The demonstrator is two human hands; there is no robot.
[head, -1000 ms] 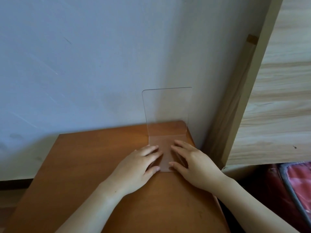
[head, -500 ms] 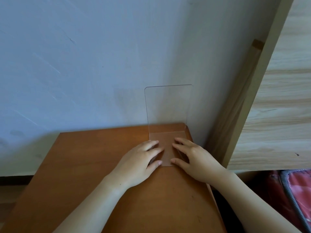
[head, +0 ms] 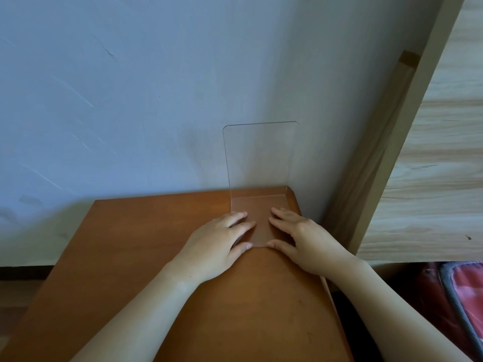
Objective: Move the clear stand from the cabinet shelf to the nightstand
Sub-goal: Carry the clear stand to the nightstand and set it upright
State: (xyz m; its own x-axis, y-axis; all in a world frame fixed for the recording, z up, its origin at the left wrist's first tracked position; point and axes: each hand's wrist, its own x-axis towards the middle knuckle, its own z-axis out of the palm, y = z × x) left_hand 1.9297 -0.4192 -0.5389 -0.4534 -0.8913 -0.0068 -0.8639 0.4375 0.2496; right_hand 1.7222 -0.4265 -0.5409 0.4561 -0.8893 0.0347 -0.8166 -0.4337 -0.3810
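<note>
Clear acrylic, L-shaped: clear stand (head: 260, 163), one item. Location: far right corner of the nightstand (head: 146, 246), a brown wooden top; foot plate flat on the wood, upright plate rising at the far end close to the pale blue wall (head: 130, 87), though contact with it cannot be told. To the right, a light wooden panel (head: 431, 152).

Long axis: foot runs near to far, straight ahead of the hands; upright stands on the far side, away from them.

Left hand (head: 222, 241): fingers extended and spread, laid flat over the left edge of the foot, thumb at its near left corner. No closed hold.

Right hand (head: 300, 239): mirrored on the right edge, thumb at the near right corner, palm down, pressing rather than gripping.

Nearness: both hands equally close, one on each side; neither leads.

Status, judged: stand appears already placed; lifting both hands straight back toward the near edge should leave it undisturbed.
</note>
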